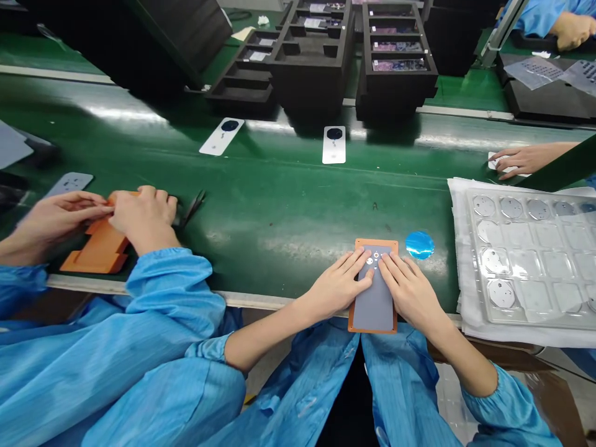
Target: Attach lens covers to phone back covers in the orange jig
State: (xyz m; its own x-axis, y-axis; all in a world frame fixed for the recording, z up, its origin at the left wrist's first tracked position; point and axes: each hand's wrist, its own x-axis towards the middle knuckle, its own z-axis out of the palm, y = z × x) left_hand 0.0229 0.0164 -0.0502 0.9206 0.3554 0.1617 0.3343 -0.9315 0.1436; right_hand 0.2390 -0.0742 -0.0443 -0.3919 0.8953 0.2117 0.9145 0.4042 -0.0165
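Note:
A grey phone back cover [374, 301] lies in an orange fixture [352, 326] at the front edge of the green bench. Small round openings show near the cover's top. My left hand [339, 284] rests on the cover's left side, its fingers stretched towards the openings and its thumb across the surface. From the right, my right hand [414, 290] lays its extended fingers on the cover beside the same openings. What is under the fingertips is hidden. A round blue film [419, 245] lies just right of the fixture.
A clear plastic tray [484, 313] with round silvery parts stands on the right. White phone covers [334, 154] lie farther back, before black trays [395, 77]. At left, a co-worker's hands [146, 214] work at another orange fixture [100, 251] near tweezers [193, 208]. Another person's hand [526, 159] reaches in.

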